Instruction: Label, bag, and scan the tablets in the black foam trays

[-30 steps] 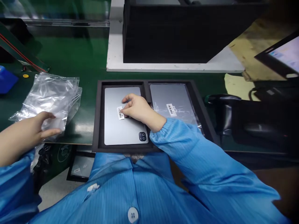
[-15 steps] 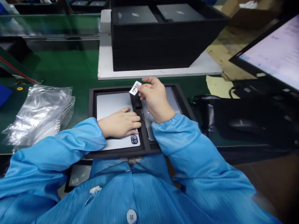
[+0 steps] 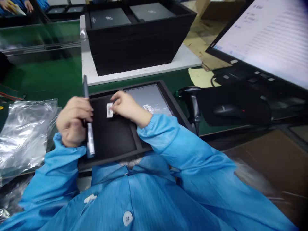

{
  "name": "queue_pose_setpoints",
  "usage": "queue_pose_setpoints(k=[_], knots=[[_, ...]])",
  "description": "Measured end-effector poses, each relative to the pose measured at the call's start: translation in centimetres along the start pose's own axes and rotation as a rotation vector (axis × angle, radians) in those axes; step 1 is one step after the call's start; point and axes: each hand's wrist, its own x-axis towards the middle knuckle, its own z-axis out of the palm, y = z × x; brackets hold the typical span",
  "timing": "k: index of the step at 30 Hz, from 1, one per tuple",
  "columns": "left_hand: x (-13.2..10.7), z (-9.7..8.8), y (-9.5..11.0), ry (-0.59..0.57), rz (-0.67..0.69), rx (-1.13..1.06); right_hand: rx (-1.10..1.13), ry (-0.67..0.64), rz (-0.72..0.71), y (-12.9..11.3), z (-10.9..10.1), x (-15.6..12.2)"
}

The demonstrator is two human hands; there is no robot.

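My left hand (image 3: 74,122) grips a grey tablet (image 3: 90,138) by its side, holding it on edge over the left part of a black foam tray (image 3: 113,134). The tablet shows almost edge-on. Between the fingertips of my right hand (image 3: 126,107) is a small white barcode label (image 3: 109,110), held above the bare left compartment. In the right compartment lies a second tablet (image 3: 149,93) in clear wrap, with a white barcode sticker on it, partly covered by my right wrist.
Clear plastic bags (image 3: 26,131) lie left of the tray. Behind it, stacked black trays (image 3: 137,45) with tablets stand on a white board (image 3: 144,70). To the right are a barcode scanner (image 3: 191,102), a mouse (image 3: 226,110) and a monitor (image 3: 264,41). Another person's hands (image 3: 28,5) show at top left.
My left hand has lifted the tablet from the left compartment and turned it on edge. My right hand has moved left and down with the label. The whole view has shifted.
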Motion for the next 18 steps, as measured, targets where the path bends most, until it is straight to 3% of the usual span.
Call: queue_pose_setpoints(k=[2,4,7,10,13,15,16,18], knots=[[-0.3,-0.9,0.4,0.211,0.035,-0.012,-0.131,-0.158,-0.026,-0.5,1.6,-1.1],[-0.6,-1.3,0.7,0.233,0.007,0.015,-0.270,-0.227,-0.098,-0.9,2.4,-1.7],[-0.9,-1.2,0.4,0.142,0.016,0.009,-0.401,-0.184,-0.139,-1.6,1.9,-1.6],[-1.0,0.1,-0.4,-0.154,0.078,0.050,-0.308,0.035,-0.146,-2.5,-0.4,-1.2],[-1.3,2.4,-1.0,-0.674,0.039,0.170,-0.065,0.353,-0.255,-2.4,-4.1,-2.5],[-1.7,3.7,-1.4,-0.976,-0.001,0.258,0.074,0.542,-0.341,-1.2,-6.7,-5.2],[-1.9,4.1,-1.7,-1.066,-0.003,0.289,0.125,0.622,-0.368,-0.2,-7.8,-7.0],[-2.2,4.5,-2.0,-1.126,0.003,0.324,0.205,0.755,-0.375,2.2,-9.6,-10.9]])
